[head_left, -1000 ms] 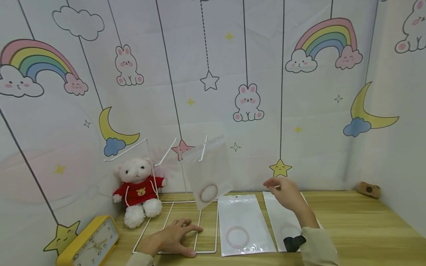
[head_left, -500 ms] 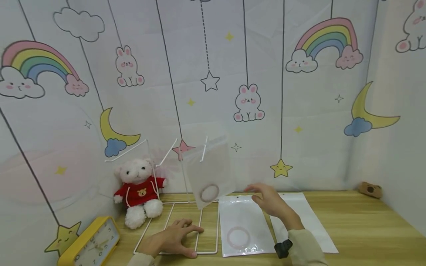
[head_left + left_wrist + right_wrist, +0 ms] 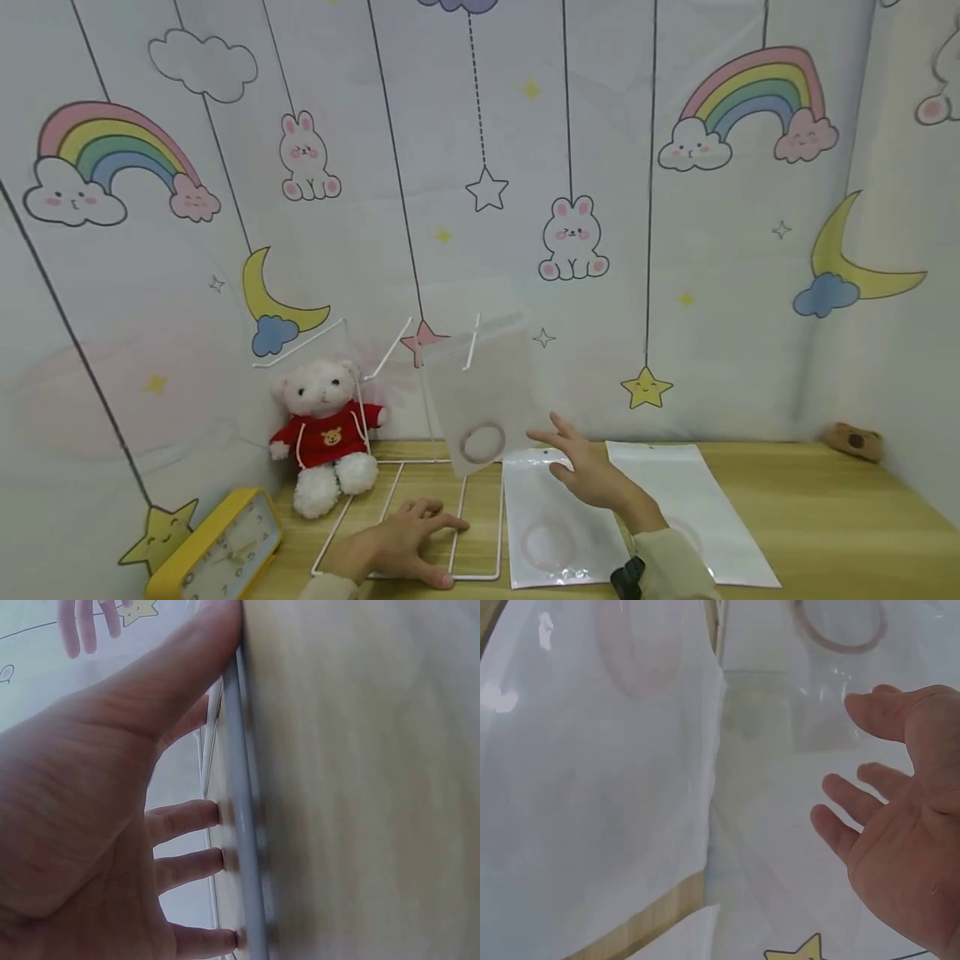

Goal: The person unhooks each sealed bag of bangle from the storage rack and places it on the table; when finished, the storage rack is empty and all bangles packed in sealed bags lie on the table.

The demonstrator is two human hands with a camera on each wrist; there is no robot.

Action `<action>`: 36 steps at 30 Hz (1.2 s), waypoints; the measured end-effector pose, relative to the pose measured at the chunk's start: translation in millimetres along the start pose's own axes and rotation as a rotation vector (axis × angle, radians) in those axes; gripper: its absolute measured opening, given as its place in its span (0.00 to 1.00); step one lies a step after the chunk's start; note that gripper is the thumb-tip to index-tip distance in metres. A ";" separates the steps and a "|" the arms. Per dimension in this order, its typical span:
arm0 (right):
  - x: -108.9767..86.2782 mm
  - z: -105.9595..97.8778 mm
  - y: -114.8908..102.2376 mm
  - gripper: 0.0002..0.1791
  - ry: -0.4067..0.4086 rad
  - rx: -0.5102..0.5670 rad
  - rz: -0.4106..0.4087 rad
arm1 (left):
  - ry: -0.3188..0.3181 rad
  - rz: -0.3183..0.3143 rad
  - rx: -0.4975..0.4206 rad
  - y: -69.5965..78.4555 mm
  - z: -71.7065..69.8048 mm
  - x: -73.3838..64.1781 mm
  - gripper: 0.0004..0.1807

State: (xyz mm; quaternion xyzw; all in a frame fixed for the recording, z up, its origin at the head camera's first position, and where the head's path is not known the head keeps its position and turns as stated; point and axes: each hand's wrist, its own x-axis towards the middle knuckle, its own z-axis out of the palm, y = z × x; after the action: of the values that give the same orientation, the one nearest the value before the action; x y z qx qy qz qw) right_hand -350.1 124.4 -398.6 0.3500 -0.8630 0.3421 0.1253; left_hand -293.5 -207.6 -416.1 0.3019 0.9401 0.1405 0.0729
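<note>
The clear pouch (image 3: 491,396) hangs from a white hook (image 3: 472,342) on the wire rack (image 3: 500,533), and my right hand (image 3: 588,471) is the nearer one to it. From those fingertips it lies to the left and somewhat up, its lower right edge just beside them; whether they touch I cannot tell. Its long axis runs close to upright, leaning so the bottom swings toward my right side, with the pink ring (image 3: 463,450) at the low end. My right fingers reach leftward, spread and loose, gripping nothing, so they point across that axis, at the pouch's side. Under them a white packet (image 3: 528,500) lies flat on the table (image 3: 787,517), and a second white packet (image 3: 660,475) is to its right. My left hand (image 3: 412,537) is lower down, left of the pouch, fingers spread over the rack's base and wrapped round nothing, thumb by the front wire.
</note>
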 end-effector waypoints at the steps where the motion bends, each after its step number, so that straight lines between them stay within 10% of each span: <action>1: 0.0 2.3 -0.7 0.29 -0.013 0.003 0.006 | -0.007 -0.005 -0.001 -1.2 1.3 0.7 0.36; 10: 10.2 12.0 -10.0 0.27 -0.001 -0.020 -0.071 | -0.021 -0.046 0.000 -4.5 -2.6 -0.1 0.36; 20: 22.2 7.7 -3.5 0.27 0.038 0.099 0.017 | -0.002 -0.031 0.021 -1.9 2.4 -0.4 0.35; 29: 34.0 14.0 1.6 0.22 0.121 0.255 0.058 | 0.010 0.062 0.033 -61.8 39.3 25.4 0.32; 36: 43.0 20.6 -11.5 0.19 0.261 0.206 -0.135 | -0.022 -0.034 0.026 -18.5 13.3 6.0 0.33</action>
State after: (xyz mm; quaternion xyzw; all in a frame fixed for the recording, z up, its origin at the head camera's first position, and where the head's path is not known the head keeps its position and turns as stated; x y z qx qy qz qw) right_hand -372.8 82.1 -388.4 0.3708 -0.7743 0.4620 0.2224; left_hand -305.5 -215.6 -434.7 0.2883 0.9460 0.1237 0.0817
